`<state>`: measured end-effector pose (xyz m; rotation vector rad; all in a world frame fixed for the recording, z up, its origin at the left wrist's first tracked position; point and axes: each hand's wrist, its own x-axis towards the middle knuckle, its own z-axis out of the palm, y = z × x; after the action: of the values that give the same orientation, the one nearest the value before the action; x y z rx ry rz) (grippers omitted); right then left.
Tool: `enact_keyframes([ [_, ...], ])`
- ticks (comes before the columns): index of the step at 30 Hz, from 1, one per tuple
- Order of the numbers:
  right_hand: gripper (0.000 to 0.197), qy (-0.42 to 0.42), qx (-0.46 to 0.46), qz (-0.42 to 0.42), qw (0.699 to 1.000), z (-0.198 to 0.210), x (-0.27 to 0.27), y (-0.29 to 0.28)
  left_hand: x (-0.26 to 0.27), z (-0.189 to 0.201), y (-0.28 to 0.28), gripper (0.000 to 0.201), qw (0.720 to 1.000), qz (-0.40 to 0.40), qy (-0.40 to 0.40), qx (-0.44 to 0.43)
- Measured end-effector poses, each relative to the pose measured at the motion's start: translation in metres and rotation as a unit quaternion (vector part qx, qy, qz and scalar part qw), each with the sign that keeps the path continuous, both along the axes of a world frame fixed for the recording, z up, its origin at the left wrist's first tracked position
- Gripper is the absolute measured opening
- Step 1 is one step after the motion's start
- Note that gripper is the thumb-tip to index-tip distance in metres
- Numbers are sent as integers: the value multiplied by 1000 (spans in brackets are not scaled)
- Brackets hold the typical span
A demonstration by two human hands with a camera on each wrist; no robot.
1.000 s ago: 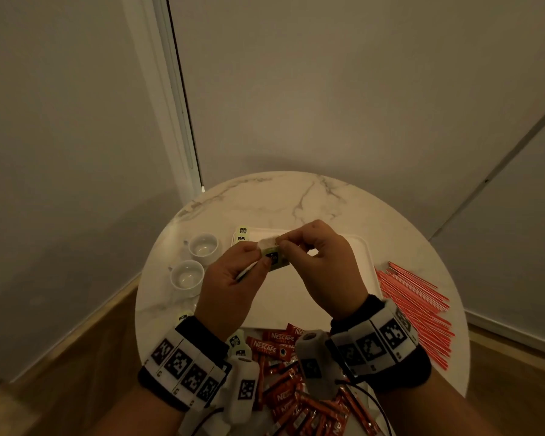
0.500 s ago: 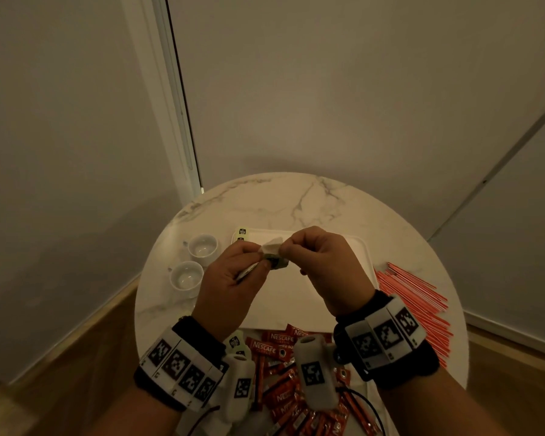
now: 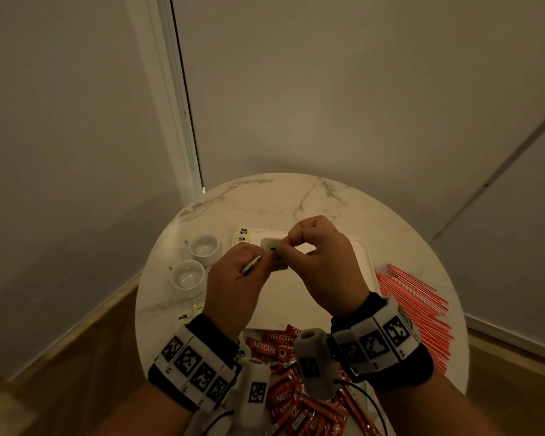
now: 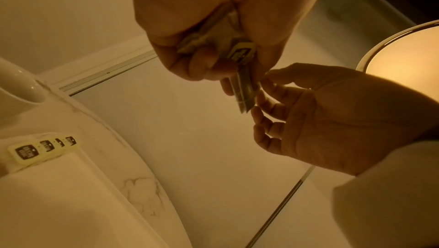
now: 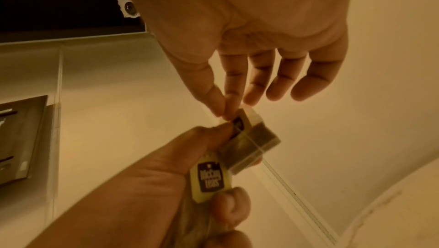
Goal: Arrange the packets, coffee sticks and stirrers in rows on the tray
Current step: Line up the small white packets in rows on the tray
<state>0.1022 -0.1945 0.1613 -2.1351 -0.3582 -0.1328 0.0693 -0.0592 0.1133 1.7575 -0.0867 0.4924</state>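
Both hands hover together over the white tray (image 3: 361,256). My left hand (image 3: 263,258) grips a small bunch of tea bag packets (image 5: 210,178) with yellow tags. My right hand (image 3: 288,243) pinches the top of one tea bag (image 3: 272,248) from that bunch between thumb and forefinger, its other fingers loosely spread (image 5: 297,83). The same bag (image 4: 246,90) hangs between both hands. A short row of tea bags (image 3: 243,236) lies at the tray's far left corner, with their tags (image 4: 42,146) overlapping. Red coffee sticks (image 3: 274,344) are piled near me. Red stirrers (image 3: 412,303) lie right of the tray.
Two white cups (image 3: 203,248) (image 3: 186,276) stand left of the tray on the round marble table (image 3: 296,196). A few loose tea bags (image 3: 184,316) lie near the left wrist. Walls close in behind the table, and wooden floor (image 3: 76,357) surrounds it.
Both hands have stayed over the tray's far left part. The right hand's pinch has shifted on the tea bag, which has turned a little between the hands.
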Motion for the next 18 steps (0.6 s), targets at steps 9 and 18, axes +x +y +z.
enact_keyframes([
  [9,16,101,195,51,974,1,5,-11,-5,0,1,22,986,-57,66,-141],
  [18,17,133,202,82,967,2,12,-9,-1,0,4,28,989,-52,65,-121],
])
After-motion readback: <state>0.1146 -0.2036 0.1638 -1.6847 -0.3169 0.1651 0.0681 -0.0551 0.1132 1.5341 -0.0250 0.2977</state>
